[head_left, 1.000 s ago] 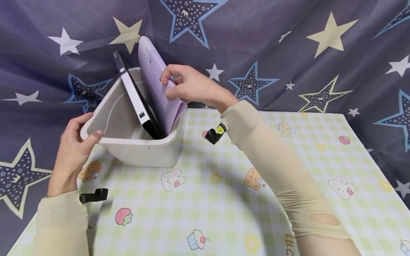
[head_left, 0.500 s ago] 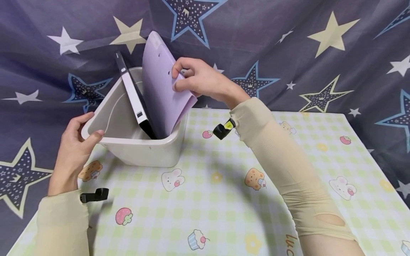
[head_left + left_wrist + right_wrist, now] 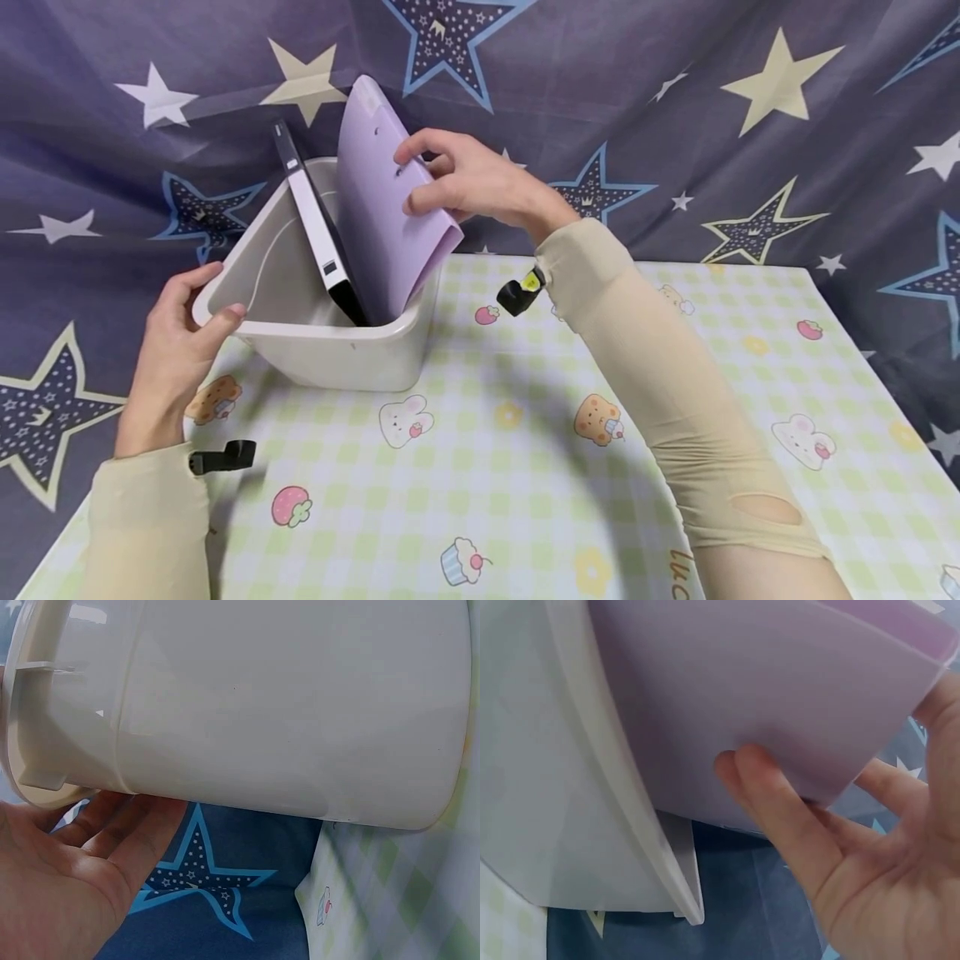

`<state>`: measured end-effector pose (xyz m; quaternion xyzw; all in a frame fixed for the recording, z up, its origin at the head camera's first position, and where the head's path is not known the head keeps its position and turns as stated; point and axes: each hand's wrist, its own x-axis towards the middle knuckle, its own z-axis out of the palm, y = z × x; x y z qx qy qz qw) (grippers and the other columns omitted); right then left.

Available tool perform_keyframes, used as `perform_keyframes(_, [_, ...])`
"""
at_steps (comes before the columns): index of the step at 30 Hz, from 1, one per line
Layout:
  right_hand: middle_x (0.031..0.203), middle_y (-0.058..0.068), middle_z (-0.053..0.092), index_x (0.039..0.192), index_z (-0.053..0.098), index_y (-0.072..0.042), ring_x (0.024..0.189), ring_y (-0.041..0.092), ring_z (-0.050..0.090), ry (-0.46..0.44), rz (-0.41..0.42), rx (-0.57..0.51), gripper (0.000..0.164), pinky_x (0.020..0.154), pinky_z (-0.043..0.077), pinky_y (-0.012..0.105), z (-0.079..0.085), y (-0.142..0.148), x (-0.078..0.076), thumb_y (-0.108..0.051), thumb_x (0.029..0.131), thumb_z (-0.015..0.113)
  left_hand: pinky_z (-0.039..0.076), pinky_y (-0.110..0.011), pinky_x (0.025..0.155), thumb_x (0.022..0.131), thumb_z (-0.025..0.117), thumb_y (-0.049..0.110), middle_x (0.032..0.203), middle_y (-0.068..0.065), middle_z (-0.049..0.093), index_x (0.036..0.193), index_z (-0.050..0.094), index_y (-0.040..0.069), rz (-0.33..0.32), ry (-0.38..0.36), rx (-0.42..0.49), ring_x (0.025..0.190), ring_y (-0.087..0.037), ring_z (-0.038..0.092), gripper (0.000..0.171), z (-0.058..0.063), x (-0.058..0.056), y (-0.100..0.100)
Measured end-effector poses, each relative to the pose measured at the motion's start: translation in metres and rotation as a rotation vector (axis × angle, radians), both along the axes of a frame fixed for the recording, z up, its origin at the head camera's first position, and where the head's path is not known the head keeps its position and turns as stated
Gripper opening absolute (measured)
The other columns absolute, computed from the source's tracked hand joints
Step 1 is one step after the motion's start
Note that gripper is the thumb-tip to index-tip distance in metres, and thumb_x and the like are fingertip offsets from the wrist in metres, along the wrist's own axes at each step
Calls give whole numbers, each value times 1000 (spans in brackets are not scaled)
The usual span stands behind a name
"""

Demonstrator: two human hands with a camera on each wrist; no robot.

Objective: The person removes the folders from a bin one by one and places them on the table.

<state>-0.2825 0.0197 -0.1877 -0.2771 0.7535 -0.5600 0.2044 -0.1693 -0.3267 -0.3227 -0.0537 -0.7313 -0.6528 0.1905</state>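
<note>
A white plastic bin (image 3: 330, 362) stands on the table at the left of the head view. My left hand (image 3: 168, 350) grips its left rim, thumb over the edge; in the left wrist view the fingers lie against the outside wall. Out of the bin's top leans a purple folder (image 3: 382, 225), slanting to the upper left. My right hand (image 3: 480, 179) holds the folder's right edge, thumb and index finger on the near face. The right wrist view shows other fingers (image 3: 780, 802) pressed on its opposite face. The folder's lower end is hidden inside the bin.
Left of the folder, a black binder with a white spine (image 3: 311, 217) leans inside the bin. A checked tablecloth (image 3: 525, 483) with cartoon prints covers the table. Directly behind the table hangs a dark star-patterned curtain (image 3: 645, 108).
The right hand has drawn the folder right and slightly up, away from the binder, then nearly stopped. Its index finger has straightened somewhat. The left hand and bin have stayed put.
</note>
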Motion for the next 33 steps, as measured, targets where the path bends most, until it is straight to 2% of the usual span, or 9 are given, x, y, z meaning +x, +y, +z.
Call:
perform_keyframes(5, [116, 16, 60, 125, 50, -12, 95, 30, 64, -46, -24, -44, 52, 77, 55, 42, -5, 0, 0, 1, 78, 67, 46, -9, 71, 83, 62, -8, 116, -1, 50, 136, 49, 4, 2, -4, 5, 91, -9, 54, 56, -1, 1, -1])
perform_keyframes(12, [115, 16, 61, 124, 50, -12, 95, 31, 64, -100, -34, -78, 52, 77, 55, 44, -6, 1, 1, 6, 77, 64, 46, -8, 71, 84, 61, -6, 117, 0, 49, 137, 47, 5, 26, -19, -44, 92, -9, 53, 57, -1, 1, -2])
perform_keyframes(19, [112, 17, 63, 125, 49, -12, 95, 31, 65, -101, -37, -63, 52, 78, 55, 43, -4, 4, 4, 5, 77, 63, 45, -8, 70, 84, 62, -5, 116, 0, 51, 137, 48, 5, 40, -18, -71, 90, -8, 53, 56, -1, 1, -1])
perform_keyframes(25, [107, 19, 64, 123, 50, -13, 92, 32, 65, -86, -80, -86, 52, 77, 55, 43, -3, 8, 8, 4, 76, 64, 45, -8, 70, 85, 63, -3, 116, 2, 51, 138, 48, 5, 67, -34, -133, 90, -7, 53, 56, -1, -2, 0])
perform_keyframes(33, [109, 18, 64, 124, 50, -13, 92, 33, 65, -85, -102, -122, 52, 76, 55, 44, 1, 14, 13, 5, 76, 64, 45, -8, 70, 84, 63, -4, 115, 1, 52, 137, 49, 5, 52, -18, -75, 90, -7, 53, 56, -1, 0, -1])
